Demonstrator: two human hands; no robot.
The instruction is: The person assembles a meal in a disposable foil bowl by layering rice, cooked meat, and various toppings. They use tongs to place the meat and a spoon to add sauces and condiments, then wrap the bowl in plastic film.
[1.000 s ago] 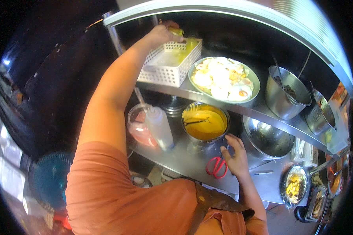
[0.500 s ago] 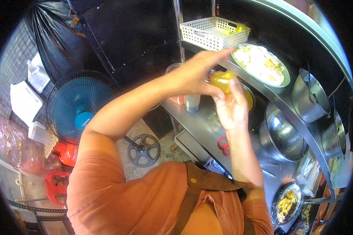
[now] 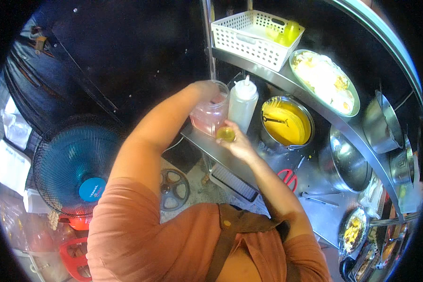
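Note:
My left hand [image 3: 208,90] reaches over the rim and into a clear plastic container [image 3: 203,115] with something pinkish in it. Its fingers are behind the container's wall and blurred, so what they hold does not show. Just right of the container, my right hand [image 3: 241,147] is closed round a small yellow-green cup [image 3: 226,135], its round face toward me. Behind that hand a white squeeze bottle [image 3: 244,101] stands upright on the metal counter [image 3: 272,162]. To the right is a metal pot [image 3: 286,146] of thick yellow batter [image 3: 293,127] with a dark-handled utensil in it.
A perforated white basket [image 3: 249,44] holding yellow-green cups and an oval plate [image 3: 353,105] of food occupy the raised shelf. Red-handled scissors [image 3: 287,178], tongs [image 3: 319,199] and a large metal bowl [image 3: 345,162] lie along the counter. A fan [image 3: 75,164] stands at left.
My left hand has left the yellow-green cup and gone down into the clear container. My right hand has carried the cup left and lower, beside that container. The view has shifted.

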